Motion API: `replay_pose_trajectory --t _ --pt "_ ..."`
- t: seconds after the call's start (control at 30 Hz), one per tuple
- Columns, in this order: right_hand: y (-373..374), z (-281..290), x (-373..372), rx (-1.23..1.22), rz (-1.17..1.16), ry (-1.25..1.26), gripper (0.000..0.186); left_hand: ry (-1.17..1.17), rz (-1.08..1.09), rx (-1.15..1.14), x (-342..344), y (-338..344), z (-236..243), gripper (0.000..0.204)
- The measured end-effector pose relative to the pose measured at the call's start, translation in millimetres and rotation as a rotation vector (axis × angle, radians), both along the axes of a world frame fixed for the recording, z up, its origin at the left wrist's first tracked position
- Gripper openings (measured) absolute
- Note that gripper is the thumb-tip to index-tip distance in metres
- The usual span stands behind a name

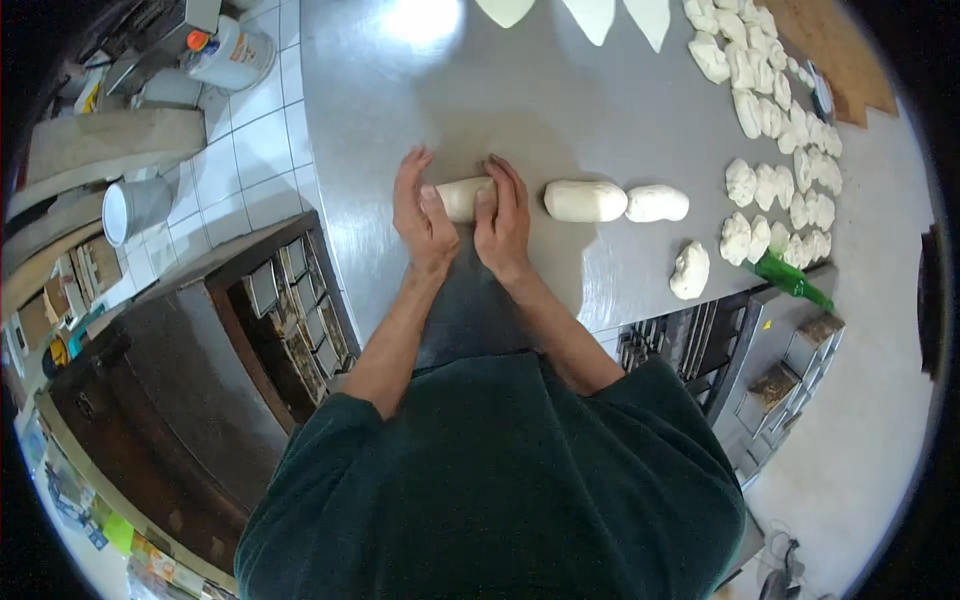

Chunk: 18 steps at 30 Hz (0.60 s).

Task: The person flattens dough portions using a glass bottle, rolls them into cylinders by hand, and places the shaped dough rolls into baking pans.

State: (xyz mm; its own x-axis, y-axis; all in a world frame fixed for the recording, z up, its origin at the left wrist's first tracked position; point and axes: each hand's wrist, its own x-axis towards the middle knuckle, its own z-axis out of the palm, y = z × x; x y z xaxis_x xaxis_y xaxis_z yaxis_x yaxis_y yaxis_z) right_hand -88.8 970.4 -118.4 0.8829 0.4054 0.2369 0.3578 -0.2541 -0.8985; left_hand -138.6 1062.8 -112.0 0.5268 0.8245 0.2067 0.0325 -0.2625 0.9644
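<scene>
A pale dough roll (460,199) lies on the grey metal table (500,110), between my two hands. My left hand (424,218) is cupped round its left end, thumb on the near side. Round the right end curls my right hand (503,218), its fingers on the far side and thumb on top. Part of the roll is hidden under both hands. Just to the right of my right hand sits a smooth dough log (585,202), with a shorter dough log (657,204) touching its end. A rougher dough lump (690,270) rests nearer the table's front edge.
Rows of dough pieces (762,75) cover the table's right side. Flat pointed dough sheets (592,18) lie at the far edge. A green bottle (795,280) is by the right corner. Left stand a white bucket (135,210) and a jug with an orange cap (235,58).
</scene>
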Motion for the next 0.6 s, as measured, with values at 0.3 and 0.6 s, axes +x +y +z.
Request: replay_pose_trajectory --t 0.3,0.6 --pt "-17.1 5.7 51.8 -0.565 0.675 -0.675 0.067 -0.001 -0.178 -0.497 -10.2 30.4 -10.6 0.044" --pt "-31.4 158.5 -27.1 -0.354 0.242 -0.455 0.057 -0.817 -0.016 -0.897 -34.6 -14.6 110.3 0.045"
